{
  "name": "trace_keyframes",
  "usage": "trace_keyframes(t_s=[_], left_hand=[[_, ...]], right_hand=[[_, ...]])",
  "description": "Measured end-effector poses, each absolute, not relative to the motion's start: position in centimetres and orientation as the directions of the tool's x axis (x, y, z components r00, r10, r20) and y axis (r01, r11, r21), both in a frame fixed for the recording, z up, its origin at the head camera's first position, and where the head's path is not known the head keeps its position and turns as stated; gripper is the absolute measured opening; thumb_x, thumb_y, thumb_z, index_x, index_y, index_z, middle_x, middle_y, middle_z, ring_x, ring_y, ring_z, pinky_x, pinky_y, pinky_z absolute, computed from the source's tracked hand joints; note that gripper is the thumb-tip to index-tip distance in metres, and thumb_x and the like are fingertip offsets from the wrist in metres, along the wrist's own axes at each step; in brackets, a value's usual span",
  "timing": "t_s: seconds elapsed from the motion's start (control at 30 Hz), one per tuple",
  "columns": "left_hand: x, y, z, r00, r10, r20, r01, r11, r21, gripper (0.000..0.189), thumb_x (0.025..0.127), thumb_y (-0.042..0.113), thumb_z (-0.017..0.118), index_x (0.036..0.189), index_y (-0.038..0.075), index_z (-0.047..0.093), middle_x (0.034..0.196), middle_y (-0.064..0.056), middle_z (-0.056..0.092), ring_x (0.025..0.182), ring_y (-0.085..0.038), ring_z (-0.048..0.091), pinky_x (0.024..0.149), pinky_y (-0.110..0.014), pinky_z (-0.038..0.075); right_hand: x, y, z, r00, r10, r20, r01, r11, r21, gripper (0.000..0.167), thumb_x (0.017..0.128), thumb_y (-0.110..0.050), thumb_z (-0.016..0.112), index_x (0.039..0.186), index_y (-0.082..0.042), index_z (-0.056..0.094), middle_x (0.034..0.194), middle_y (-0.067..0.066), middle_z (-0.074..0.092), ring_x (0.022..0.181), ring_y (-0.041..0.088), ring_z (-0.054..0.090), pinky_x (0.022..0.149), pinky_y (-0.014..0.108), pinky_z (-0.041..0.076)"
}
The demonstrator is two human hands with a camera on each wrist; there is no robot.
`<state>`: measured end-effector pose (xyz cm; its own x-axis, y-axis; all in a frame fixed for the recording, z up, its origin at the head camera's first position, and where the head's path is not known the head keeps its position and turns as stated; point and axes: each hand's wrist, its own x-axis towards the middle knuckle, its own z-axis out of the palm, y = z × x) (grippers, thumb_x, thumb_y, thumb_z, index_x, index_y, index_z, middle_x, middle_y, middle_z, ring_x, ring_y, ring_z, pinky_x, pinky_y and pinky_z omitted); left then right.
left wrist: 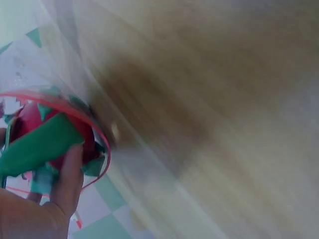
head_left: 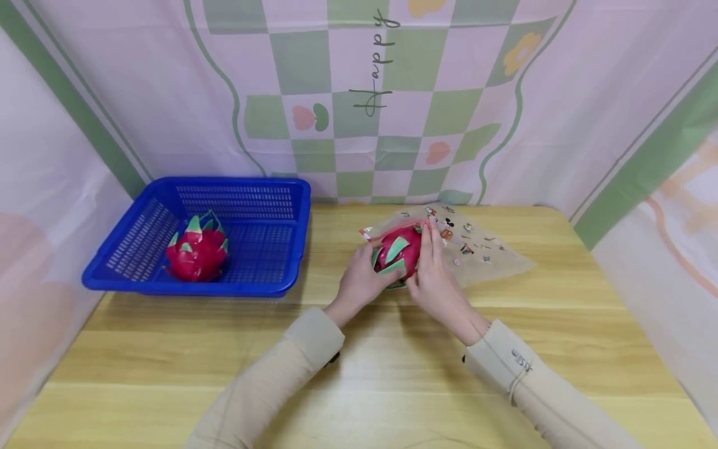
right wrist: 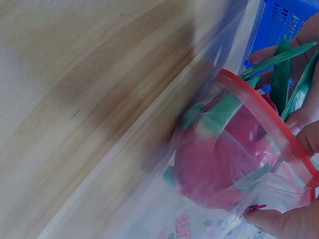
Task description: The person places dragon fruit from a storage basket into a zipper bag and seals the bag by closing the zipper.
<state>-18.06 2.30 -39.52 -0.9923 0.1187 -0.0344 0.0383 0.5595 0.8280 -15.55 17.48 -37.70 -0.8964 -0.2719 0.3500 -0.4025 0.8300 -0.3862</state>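
A red dragon fruit (head_left: 408,244) with green leaf tips is partly inside a clear printed zip bag (head_left: 493,257). My left hand (head_left: 363,275) grips the fruit at its leafy end, thumb against a green leaf. With my right hand (head_left: 439,288) I hold the bag at its opening. In the right wrist view the red zip rim (right wrist: 269,114) circles the fruit, most of whose body shows through the plastic. The left wrist view shows the left thumb (left wrist: 69,181) beside the leaves, within the ring of the rim.
A blue plastic basket (head_left: 263,288) stands on the left of the wooden table (head_left: 381,386), holding another dragon fruit (head_left: 196,254). Behind the table hangs a checkered cloth (head_left: 353,153), with cloth along both sides too.
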Motion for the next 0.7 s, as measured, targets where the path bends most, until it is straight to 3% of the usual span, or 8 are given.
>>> trace_keyframes(t_s=[0.23,0.7], left_hand=[[-17.85,2.95,-40.09,-0.991,0.135,-0.006,0.081,0.625,0.776,0.084,0.077,0.040,0.077,0.143,0.010,0.036,0.139,-0.013,0.046,0.121,-0.028,0.054,0.096,-0.048,0.050],[-18.16,3.20,-40.14,-0.995,0.101,-0.014,0.050,0.604,0.795,0.079,0.071,0.040,0.081,0.136,0.014,0.046,0.133,-0.012,0.054,0.112,-0.027,0.059,0.091,-0.045,0.051]], right_hand=[[-15.46,17.43,-37.72,-0.894,-0.277,0.351,-0.409,0.825,-0.390,0.087,0.080,0.005,0.057,0.148,0.012,0.004,0.157,0.030,-0.002,0.145,0.043,0.012,0.113,0.053,0.028],[-15.10,17.61,-37.67,-0.909,-0.270,0.317,-0.389,0.823,-0.414,0.088,0.080,0.006,0.057,0.148,0.012,0.002,0.157,0.029,-0.005,0.145,0.043,0.011,0.111,0.053,0.031]])
